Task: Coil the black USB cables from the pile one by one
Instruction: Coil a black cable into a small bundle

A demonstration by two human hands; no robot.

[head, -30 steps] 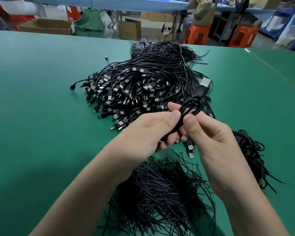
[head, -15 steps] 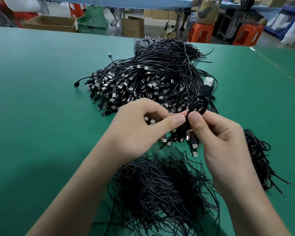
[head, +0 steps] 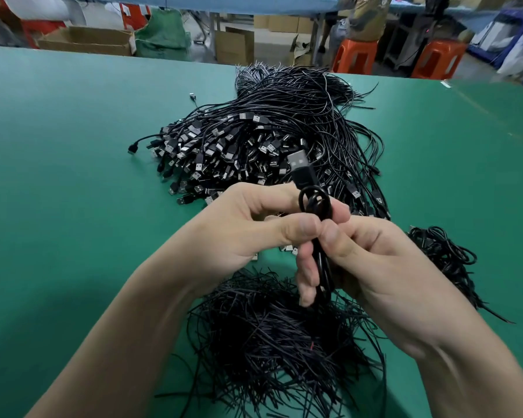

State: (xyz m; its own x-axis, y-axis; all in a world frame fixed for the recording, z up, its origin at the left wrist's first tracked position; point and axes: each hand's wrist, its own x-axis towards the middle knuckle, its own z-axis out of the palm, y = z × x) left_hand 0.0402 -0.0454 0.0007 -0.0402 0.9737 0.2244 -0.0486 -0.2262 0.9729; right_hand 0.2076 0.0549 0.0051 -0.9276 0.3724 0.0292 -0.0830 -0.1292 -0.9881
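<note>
Plug (head: 301,171) swung up-left, coil (head: 323,263) upright in hands (head: 248,227) (head: 384,267)

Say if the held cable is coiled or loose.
Coiled: the thin black USB cable is gathered into narrow loops, pinched by left hand and right hand, silver plug upward.

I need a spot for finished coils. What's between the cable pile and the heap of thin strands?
In the head view, the left hand and right hand hold a coiled cable above that gap; under them, a strip of table.
</note>
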